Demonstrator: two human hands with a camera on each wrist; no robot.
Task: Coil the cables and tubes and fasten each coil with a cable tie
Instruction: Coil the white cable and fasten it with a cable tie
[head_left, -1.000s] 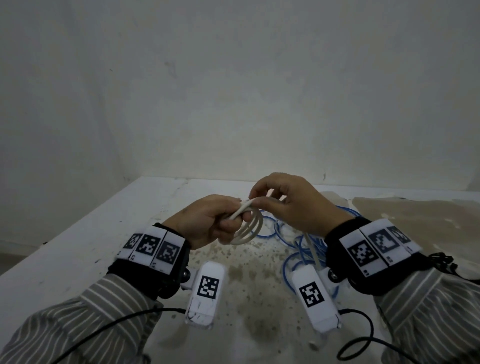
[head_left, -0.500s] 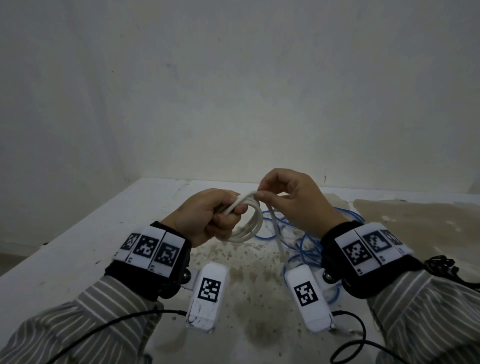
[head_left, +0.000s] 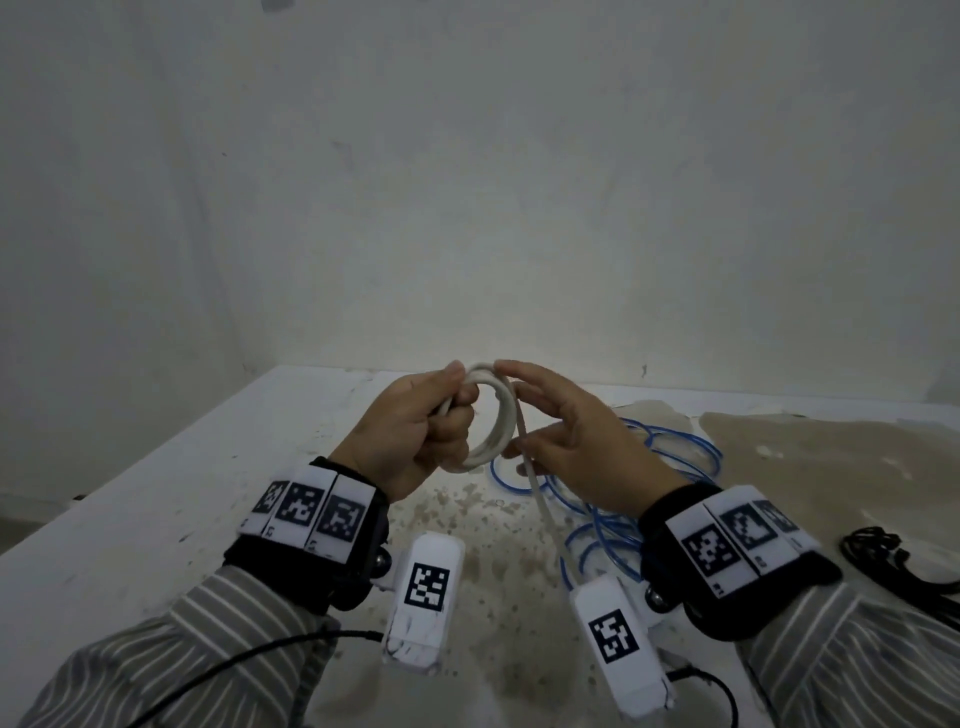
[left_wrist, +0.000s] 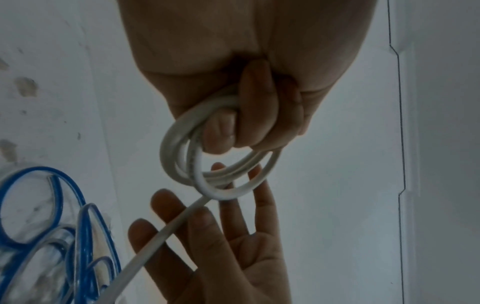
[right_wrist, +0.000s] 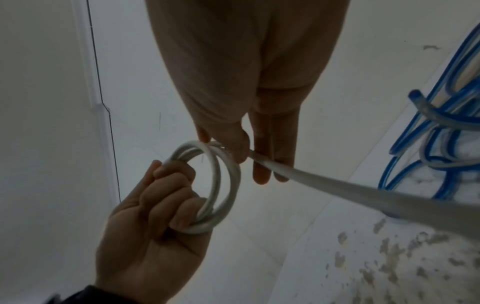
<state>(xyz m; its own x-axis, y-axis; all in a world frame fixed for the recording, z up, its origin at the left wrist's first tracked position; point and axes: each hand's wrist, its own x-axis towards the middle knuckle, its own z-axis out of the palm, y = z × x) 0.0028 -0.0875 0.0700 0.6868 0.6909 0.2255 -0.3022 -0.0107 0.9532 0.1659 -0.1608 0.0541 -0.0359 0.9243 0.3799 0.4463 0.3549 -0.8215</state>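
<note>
A white cable coil (head_left: 506, 410) of a few loops hangs in the air above the table. My left hand (head_left: 415, 426) grips its left side, fingers curled through the loops (left_wrist: 168, 152). Beside the coil, my right hand (head_left: 566, 431) has its fingers straight and spread; its index tip touches the top of the coil. The cable's free tail (head_left: 540, 499) runs from the coil down across the right palm (left_wrist: 221, 246) toward the table. The right wrist view shows the tail (right_wrist: 337, 185) passing between thumb and straight fingers. No cable tie is in view.
A loose tangle of blue-striped clear tube (head_left: 691, 436) lies on the table behind and under my right hand. A black cable bundle (head_left: 883, 551) sits at the right edge. The white, stained table (head_left: 156, 493) meets a wall at the back.
My right hand has let go of its pinch at the top of the coil and spread its fingers. Both hands and the coil have risen slightly.
</note>
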